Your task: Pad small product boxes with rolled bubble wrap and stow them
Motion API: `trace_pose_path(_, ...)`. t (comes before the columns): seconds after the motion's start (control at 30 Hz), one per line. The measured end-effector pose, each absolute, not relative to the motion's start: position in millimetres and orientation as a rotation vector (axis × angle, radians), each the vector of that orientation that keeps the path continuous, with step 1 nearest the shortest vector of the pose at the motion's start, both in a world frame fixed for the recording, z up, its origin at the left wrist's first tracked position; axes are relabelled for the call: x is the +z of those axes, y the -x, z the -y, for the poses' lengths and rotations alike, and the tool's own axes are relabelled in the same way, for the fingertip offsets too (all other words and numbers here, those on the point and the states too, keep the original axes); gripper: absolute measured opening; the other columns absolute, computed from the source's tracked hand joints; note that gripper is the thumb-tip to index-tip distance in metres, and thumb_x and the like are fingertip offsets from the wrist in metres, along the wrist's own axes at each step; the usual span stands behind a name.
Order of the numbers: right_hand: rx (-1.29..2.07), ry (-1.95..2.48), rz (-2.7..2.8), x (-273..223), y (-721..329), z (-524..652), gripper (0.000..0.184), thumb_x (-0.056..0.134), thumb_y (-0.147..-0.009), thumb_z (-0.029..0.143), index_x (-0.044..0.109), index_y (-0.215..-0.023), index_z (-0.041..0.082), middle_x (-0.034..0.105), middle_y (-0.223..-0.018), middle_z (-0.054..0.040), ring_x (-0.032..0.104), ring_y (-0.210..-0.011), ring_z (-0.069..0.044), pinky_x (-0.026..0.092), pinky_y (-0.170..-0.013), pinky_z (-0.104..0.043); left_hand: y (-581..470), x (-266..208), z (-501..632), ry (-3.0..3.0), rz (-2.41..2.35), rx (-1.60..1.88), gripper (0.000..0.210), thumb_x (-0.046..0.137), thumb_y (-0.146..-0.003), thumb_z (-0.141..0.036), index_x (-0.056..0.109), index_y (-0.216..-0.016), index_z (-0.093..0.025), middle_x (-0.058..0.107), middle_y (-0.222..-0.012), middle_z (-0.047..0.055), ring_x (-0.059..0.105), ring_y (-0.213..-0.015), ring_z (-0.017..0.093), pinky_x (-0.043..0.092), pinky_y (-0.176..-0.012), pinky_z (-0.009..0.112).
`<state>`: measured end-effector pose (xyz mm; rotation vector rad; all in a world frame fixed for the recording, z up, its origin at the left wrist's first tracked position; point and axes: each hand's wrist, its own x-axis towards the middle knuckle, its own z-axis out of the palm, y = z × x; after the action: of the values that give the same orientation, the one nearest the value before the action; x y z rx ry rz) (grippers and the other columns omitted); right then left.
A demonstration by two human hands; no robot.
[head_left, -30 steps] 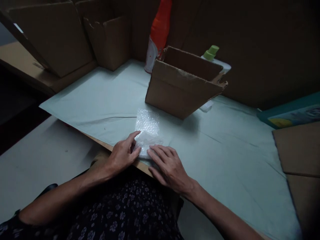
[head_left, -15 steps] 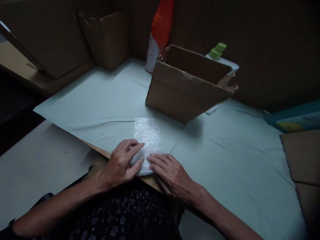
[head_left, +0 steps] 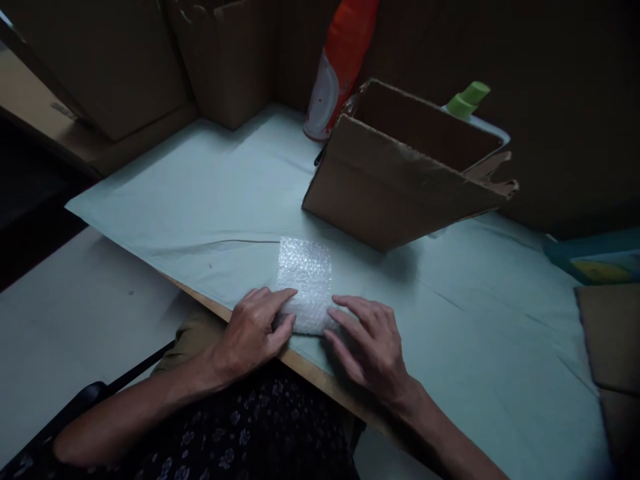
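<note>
A strip of bubble wrap (head_left: 305, 267) lies on the pale green tablecloth near the table's front edge. Its near end looks folded over, and whatever may be inside is hidden. My left hand (head_left: 257, 323) grips the left side of this fold, thumb at the near corner and forefinger on top. On the right side, my right hand (head_left: 370, 337) has its fingers spread, their tips at the wrap's edge. Whether those tips press on it is hard to tell.
An open cardboard box (head_left: 400, 180) stands just beyond the wrap. Behind it are an orange-red bottle (head_left: 340, 70) and a container with a green cap (head_left: 467, 100). More cardboard boxes (head_left: 235, 67) stand at the back left. A teal pack (head_left: 600, 257) sits at the right.
My right hand has drawn back to the right and its fingers have spread. The folded near end of the wrap shows flatter and more uncovered. The view has shifted slightly.
</note>
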<state>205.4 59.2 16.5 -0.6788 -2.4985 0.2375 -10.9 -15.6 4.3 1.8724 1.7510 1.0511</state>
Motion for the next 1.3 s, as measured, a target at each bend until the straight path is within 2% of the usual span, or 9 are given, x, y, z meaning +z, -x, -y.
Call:
trace_pose_path(0.17,0.205,0.568,2.676,12.5,-194.9,-64.6,0.028,0.059,-0.095,0.023,0.059,-0.123,0.018,0.071,-0.121,-0.0133,0.063,-0.109,-0.028,0.046,-0.092,-0.047,17.4,2.7,10.2,-2.009,-1.805,1.042,0.032,0.059,-0.094,-0.025,0.058,-0.125,-0.015,0.068,-0.108,0.012,0.063,-0.098,0.026,0.055,-0.085,0.045)
trace_pose_path(0.3,0.440,0.555,2.619,19.2,-189.7,-74.2,0.024,0.055,-0.096,0.017,0.061,-0.119,0.018,0.075,-0.107,-0.0094,0.067,-0.095,-0.023,0.049,-0.086,-0.042,25.5,10.0,18.5,-2.146,-1.635,1.018,0.044,0.065,-0.089,-0.024,0.054,-0.130,-0.015,0.058,-0.131,0.018,0.052,-0.124,0.031,0.047,-0.101,0.051)
trace_pose_path(0.5,0.983,0.840,2.560,28.8,-194.1,-78.3,0.028,0.056,-0.099,0.030,0.062,-0.125,0.024,0.076,-0.108,-0.0050,0.070,-0.087,-0.019,0.055,-0.076,-0.035,31.4,18.6,13.9,-1.914,-1.583,1.009,0.041,0.058,-0.089,-0.014,0.055,-0.130,-0.016,0.069,-0.103,0.008,0.060,-0.098,0.022,0.051,-0.087,0.040)
trace_pose_path(0.7,0.199,0.759,2.568,21.0,-189.4,-73.5,0.029,0.057,-0.097,0.031,0.061,-0.121,0.017,0.071,-0.117,-0.0146,0.064,-0.105,-0.029,0.048,-0.088,-0.046,32.1,5.6,-17.3,-1.974,-1.832,0.992,0.033,0.057,-0.092,-0.024,0.063,-0.122,-0.010,0.067,-0.083,0.007,0.058,-0.077,0.022,0.049,-0.075,0.039)
trace_pose_path(0.8,0.138,0.690,2.697,19.4,-183.2,-71.0,0.038,0.062,-0.094,0.036,0.059,-0.124,0.014,0.069,-0.121,-0.0161,0.061,-0.108,-0.030,0.045,-0.090,-0.047,33.1,1.5,-20.9,-1.995,-1.876,0.982,0.031,0.056,-0.093,-0.027,0.064,-0.119,-0.011,0.068,-0.087,0.008,0.059,-0.081,0.023,0.048,-0.079,0.043)
trace_pose_path(0.9,0.126,0.675,2.714,15.7,-177.8,-78.1,0.034,0.058,-0.095,0.027,0.058,-0.126,0.013,0.070,-0.119,-0.0159,0.062,-0.106,-0.029,0.045,-0.089,-0.045,31.1,4.2,-11.2,-1.758,-1.860,1.068,0.039,0.058,-0.093,-0.032,0.059,-0.127,-0.014,0.066,-0.094,0.008,0.060,-0.085,0.022,0.049,-0.078,0.040)
trace_pose_path(1.0,0.190,0.683,2.596,11.9,-176.3,-90.4,0.027,0.054,-0.095,0.018,0.058,-0.122,0.015,0.074,-0.111,-0.0124,0.066,-0.097,-0.025,0.046,-0.084,-0.041,22.6,8.8,4.6,-1.255,-1.753,1.239,0.053,0.062,-0.089,-0.034,0.050,-0.138,-0.016,0.063,-0.107,0.009,0.061,-0.090,0.019,0.052,-0.077,0.035)
trace_pose_path(1.17,0.220,0.619,2.491,14.0,-174.3,-88.6,0.025,0.053,-0.095,0.014,0.057,-0.120,0.014,0.075,-0.105,-0.0119,0.068,-0.094,-0.024,0.045,-0.082,-0.040,-0.6,7.0,17.0,-0.554,-1.338,1.371,0.088,0.075,-0.079,-0.040,0.031,-0.152,-0.016,0.057,-0.135,0.016,0.060,-0.117,0.026,0.051,-0.098,0.039)
trace_pose_path(1.3,0.244,0.557,2.511,20.7,-174.1,-73.6,0.026,0.058,-0.095,0.023,0.058,-0.120,0.014,0.074,-0.106,-0.0127,0.068,-0.093,-0.025,0.045,-0.083,-0.042,-9.6,5.8,11.3,-0.433,-1.176,1.379,0.101,0.079,-0.078,-0.041,0.022,-0.158,-0.020,0.068,-0.124,0.011,0.064,-0.112,0.024,0.049,-0.099,0.035)
